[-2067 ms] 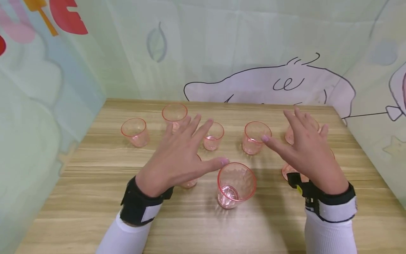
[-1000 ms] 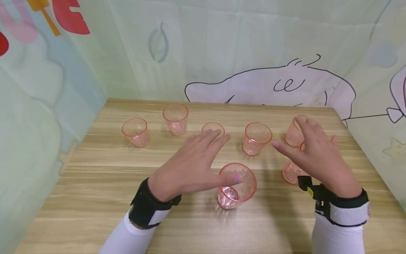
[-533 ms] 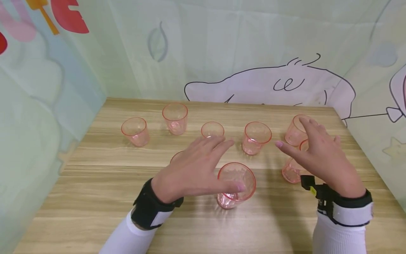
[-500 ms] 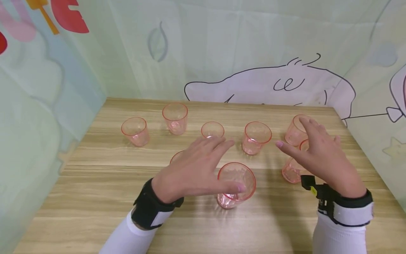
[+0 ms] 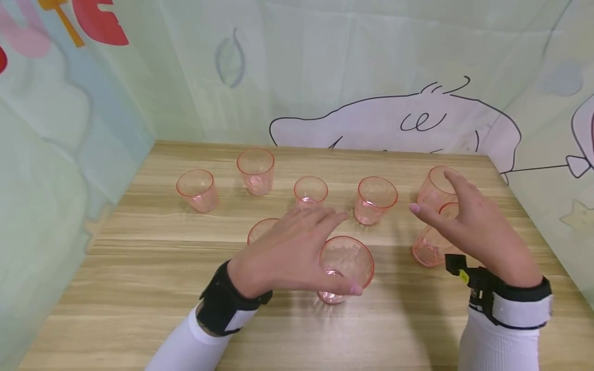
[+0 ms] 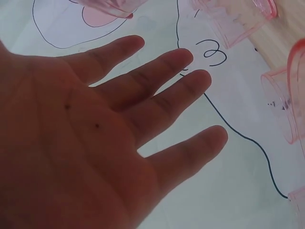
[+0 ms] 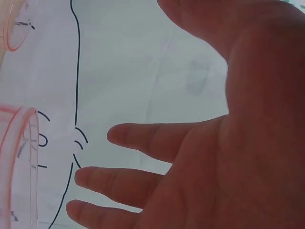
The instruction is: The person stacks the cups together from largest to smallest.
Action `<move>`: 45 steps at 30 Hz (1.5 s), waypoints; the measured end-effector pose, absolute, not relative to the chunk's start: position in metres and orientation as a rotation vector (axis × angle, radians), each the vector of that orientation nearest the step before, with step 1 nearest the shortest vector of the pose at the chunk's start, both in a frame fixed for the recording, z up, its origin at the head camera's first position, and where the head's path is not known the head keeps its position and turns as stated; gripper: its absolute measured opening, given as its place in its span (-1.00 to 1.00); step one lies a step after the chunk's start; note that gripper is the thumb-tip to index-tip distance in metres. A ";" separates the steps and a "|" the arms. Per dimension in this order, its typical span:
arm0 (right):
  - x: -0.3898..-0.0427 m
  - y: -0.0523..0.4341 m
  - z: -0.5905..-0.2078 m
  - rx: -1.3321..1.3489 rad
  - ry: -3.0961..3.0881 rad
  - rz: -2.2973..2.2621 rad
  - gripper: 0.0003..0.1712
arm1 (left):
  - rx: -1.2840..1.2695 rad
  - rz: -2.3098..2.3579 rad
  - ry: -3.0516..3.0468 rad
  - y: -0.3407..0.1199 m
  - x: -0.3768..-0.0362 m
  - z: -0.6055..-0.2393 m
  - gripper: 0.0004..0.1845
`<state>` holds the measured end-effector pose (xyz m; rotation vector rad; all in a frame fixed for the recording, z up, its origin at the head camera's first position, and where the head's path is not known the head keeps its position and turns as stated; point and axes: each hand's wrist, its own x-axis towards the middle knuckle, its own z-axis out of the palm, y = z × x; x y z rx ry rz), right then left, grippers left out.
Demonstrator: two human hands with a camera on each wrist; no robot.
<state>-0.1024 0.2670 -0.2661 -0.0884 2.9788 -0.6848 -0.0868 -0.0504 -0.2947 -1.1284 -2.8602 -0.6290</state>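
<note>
The left hand hovers with straight, spread fingers, holding nothing, just beside the nearest pink cup, which stands upright on the wooden table near its middle; the thumb lies in front of the cup's near wall, and I cannot tell if it touches. The right hand is also open and holds nothing, its fingers stretched above two cups at the right side: one cup under the palm and one farther back, both partly hidden by the hand. Behind the left hand a half-hidden cup shows only its rim. Further back four more cups stand upright in a loose row: far-left cup, back cup, small middle cup, and right-middle cup. A cloth with cartoon drawings closes the table on three sides.
</note>
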 end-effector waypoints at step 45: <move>-0.108 0.287 -0.272 0.002 2.928 -0.569 0.08 | -1.285 -0.675 -2.971 -0.043 -0.087 -0.303 -0.01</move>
